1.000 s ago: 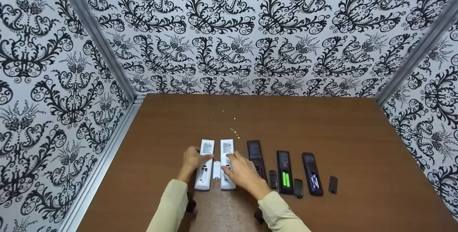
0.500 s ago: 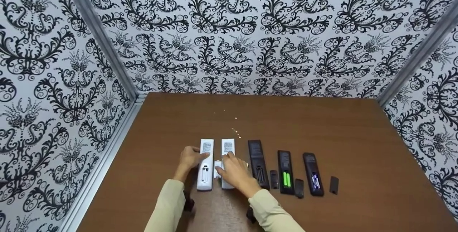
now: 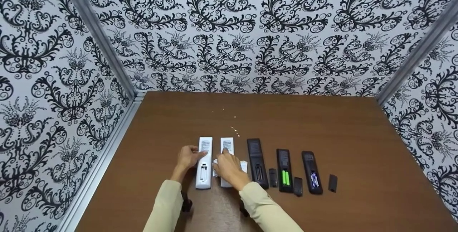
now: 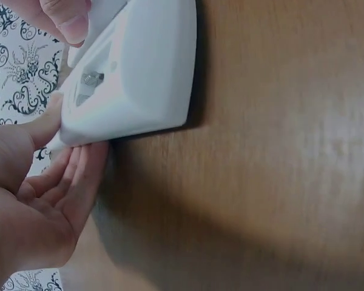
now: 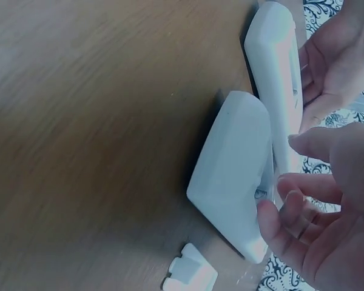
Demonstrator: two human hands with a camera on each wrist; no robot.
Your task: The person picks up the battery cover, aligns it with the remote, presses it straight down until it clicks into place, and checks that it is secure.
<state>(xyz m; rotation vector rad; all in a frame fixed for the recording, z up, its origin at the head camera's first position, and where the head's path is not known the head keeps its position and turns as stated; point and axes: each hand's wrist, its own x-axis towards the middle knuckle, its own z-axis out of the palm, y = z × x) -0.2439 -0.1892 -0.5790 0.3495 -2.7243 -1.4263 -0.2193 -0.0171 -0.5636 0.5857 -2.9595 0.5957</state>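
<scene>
My left hand [image 3: 188,158] grips the left white remote control [image 3: 204,162] by its side, thumb on its upper face. The remote lies back up, and a spring shows in its uncovered battery compartment [image 4: 92,80]. My right hand [image 3: 229,167] is over the second white remote control [image 3: 227,142], hiding much of it. Its fingers are loosely bent, with nothing between them in the right wrist view. The right thumb is right at a white battery cover [image 4: 103,18] between the two remotes. Another white battery cover [image 3: 244,166] lies right of the second remote.
Three dark remote controls lie to the right: one [image 3: 257,160] with an uncovered compartment, one [image 3: 284,164] with green batteries [image 3: 286,177], one [image 3: 310,167] with blue-violet batteries [image 3: 314,180]. Dark battery covers [image 3: 332,183] lie beside them. Patterned walls [image 3: 236,46] enclose the brown table [image 3: 161,117].
My right hand has moved left across the second white remote, uncovering the white cover on its right. The left white remote now lies straighter, and my left hand has shifted slightly left.
</scene>
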